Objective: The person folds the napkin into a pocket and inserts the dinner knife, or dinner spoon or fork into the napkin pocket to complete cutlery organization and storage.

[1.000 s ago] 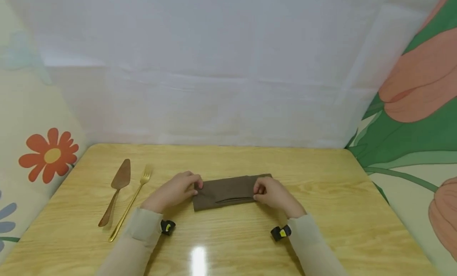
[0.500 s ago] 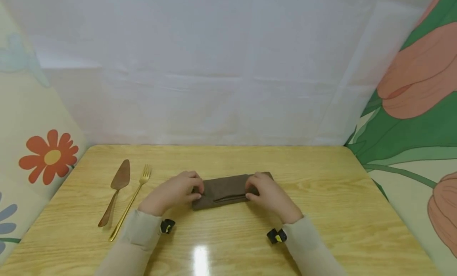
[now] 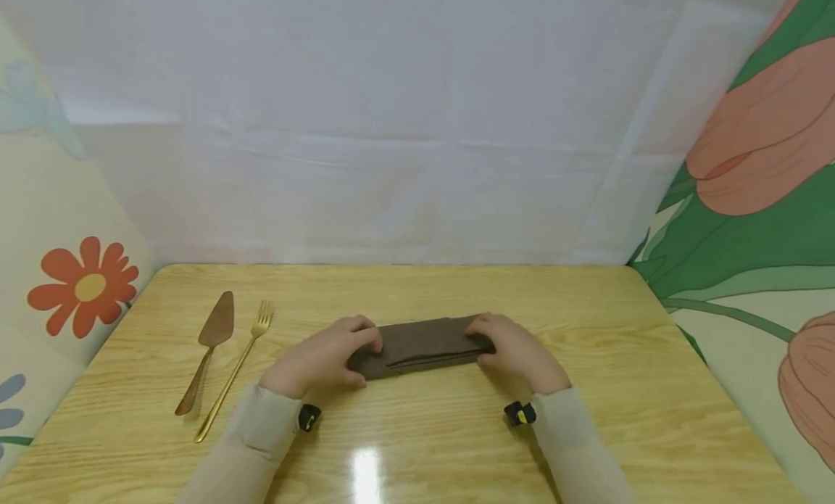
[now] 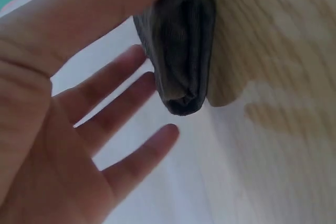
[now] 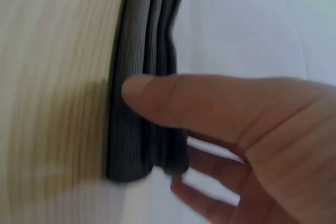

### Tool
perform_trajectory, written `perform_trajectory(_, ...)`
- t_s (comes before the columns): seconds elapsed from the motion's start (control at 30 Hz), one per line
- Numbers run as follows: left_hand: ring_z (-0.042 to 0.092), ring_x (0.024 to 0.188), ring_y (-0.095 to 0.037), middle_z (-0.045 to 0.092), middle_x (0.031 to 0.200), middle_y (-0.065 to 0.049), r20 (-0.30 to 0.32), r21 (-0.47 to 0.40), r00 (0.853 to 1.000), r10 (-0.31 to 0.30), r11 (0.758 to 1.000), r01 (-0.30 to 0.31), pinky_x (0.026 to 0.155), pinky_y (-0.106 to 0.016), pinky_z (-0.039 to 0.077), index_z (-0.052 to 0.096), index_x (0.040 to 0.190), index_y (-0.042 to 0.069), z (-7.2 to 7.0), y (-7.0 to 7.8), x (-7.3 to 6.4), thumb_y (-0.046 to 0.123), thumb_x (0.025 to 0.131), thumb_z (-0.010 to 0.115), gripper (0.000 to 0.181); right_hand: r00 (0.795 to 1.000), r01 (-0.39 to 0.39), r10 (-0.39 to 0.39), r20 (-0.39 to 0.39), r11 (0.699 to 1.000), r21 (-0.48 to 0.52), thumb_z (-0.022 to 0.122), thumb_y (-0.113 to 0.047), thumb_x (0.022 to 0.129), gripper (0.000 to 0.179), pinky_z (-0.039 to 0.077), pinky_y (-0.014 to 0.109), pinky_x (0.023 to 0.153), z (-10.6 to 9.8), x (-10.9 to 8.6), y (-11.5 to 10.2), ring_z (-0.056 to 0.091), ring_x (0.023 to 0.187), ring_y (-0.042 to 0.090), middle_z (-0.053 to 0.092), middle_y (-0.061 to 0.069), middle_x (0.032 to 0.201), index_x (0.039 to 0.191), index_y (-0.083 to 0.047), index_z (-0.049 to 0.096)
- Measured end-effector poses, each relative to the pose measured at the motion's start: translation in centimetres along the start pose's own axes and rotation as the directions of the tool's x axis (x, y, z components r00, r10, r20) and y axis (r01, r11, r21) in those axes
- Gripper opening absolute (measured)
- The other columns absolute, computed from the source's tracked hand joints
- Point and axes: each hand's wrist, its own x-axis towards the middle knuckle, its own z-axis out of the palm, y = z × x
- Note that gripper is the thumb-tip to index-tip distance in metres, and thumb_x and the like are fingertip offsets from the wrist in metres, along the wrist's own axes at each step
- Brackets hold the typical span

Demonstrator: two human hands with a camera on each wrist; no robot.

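A dark brown cloth point(image 3: 430, 341), folded into a long narrow strip, lies on the wooden table point(image 3: 417, 431) in the head view. My left hand point(image 3: 329, 353) holds its left end, with the thumb at the near edge and fingers over the top. In the left wrist view the layered end of the cloth point(image 4: 181, 61) shows between thumb and fingers; the outer fingers are fairly straight. My right hand point(image 3: 522, 350) grips the right end. The right wrist view shows the thumb point(image 5: 157, 95) pressed on the stacked folds, other fingers behind them, partly hidden.
Left of my left hand lie a gold fork point(image 3: 238, 370) and a copper-coloured cake server point(image 3: 209, 348), side by side. A white sheet point(image 3: 391, 163) hangs behind the table's far edge. Floral panels stand at left and right.
My right hand first slid left along the cloth, then moved right to its end. My left hand shifted slightly right and now reaches further over the left end. The cloth looks narrower.
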Motion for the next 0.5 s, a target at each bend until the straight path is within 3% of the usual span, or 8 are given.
perform_trajectory(0.13, 0.046, 0.094, -0.018, 0.051, 0.106, 0.003, -0.043, 0.090, 0.998, 0.035, 0.996, -0.031, 0.078, -0.036, 0.047, 0.058, 0.095, 0.020, 0.2, -0.1, 0.1, 0.007, 0.079, 0.086, 0.035, 1.000, 0.023, -0.023, 0.011, 1.000, 0.021, 0.076, -0.001, 0.089, 0.040, 0.045, 0.048, 0.107, -0.4, -0.1, 1.4, 0.056, 0.127, 0.033, 0.063, 0.013, 0.134, 0.129, -0.004, 0.066)
perform_trajectory(0.23, 0.046, 0.085, -0.016, 0.050, 0.095, 0.004, -0.062, 0.147, 0.996, 0.063, 0.988, -0.053, 0.072, -0.035, 0.046, 0.056, 0.090, 0.018, 0.2, -0.3, 0.2, 0.004, 0.078, 0.086, 0.035, 0.998, 0.058, -0.059, 0.030, 0.998, 0.022, 0.077, -0.001, 0.088, 0.040, 0.046, 0.048, 0.106, -0.6, -0.1, 2.0, 0.058, 0.126, 0.034, 0.064, 0.014, 0.132, 0.127, -0.003, 0.067)
perform_trajectory(0.37, 0.056, 0.085, -0.017, 0.056, 0.096, 0.001, -0.083, 0.179, 0.995, 0.059, 0.983, -0.043, 0.075, -0.037, 0.053, 0.061, 0.094, 0.014, 0.4, -0.7, 0.4, 0.001, 0.078, 0.085, 0.032, 0.995, 0.088, -0.089, 0.055, 0.996, 0.023, 0.077, -0.001, 0.087, 0.042, 0.046, 0.049, 0.106, -0.6, -0.1, 2.3, 0.058, 0.126, 0.035, 0.063, 0.016, 0.133, 0.128, -0.002, 0.067)
perform_trajectory(0.5, 0.060, 0.092, -0.021, 0.060, 0.101, -0.002, -0.105, 0.193, 0.994, 0.001, 0.981, 0.019, 0.079, -0.039, 0.054, 0.063, 0.097, 0.013, 0.6, -0.6, 0.3, 0.004, 0.077, 0.087, 0.033, 0.994, 0.090, -0.091, 0.056, 0.996, 0.021, 0.076, 0.000, 0.088, 0.041, 0.046, 0.048, 0.106, -0.4, 0.0, 2.3, 0.057, 0.126, 0.035, 0.063, 0.016, 0.133, 0.129, -0.001, 0.066)
